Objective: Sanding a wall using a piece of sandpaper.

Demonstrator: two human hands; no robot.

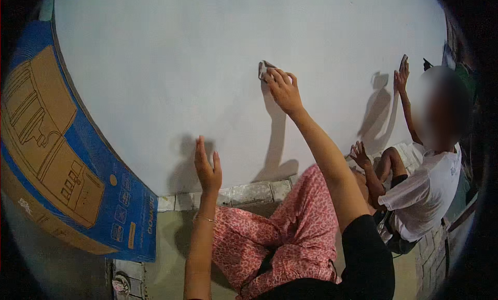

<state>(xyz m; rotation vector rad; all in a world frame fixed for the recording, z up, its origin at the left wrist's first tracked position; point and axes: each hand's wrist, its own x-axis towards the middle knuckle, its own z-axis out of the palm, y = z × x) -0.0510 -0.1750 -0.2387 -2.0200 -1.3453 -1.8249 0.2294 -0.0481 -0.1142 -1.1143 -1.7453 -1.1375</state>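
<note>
My right hand [282, 90] is raised against a broad pale wall [207, 51]. Its fingers press a small folded grey-and-white piece [264, 71] flat to the surface; whether it is cloth or abrasive paper I cannot tell. Lower and to the left, my left hand [208, 168] is upright with its fingers stretched and nothing in it. It is close to the wall, but contact is not clear. Both arms cast shadows on the wall. My legs, in pink patterned trousers [259, 238], are folded near the wall's foot.
A large blue-and-brown cardboard box [78, 160] leans along the left side. On the right sits another person in a white shirt [425, 196], one hand [402, 77] raised to the wall with a small dark piece. Pale paving blocks [251, 192] line the wall's base.
</note>
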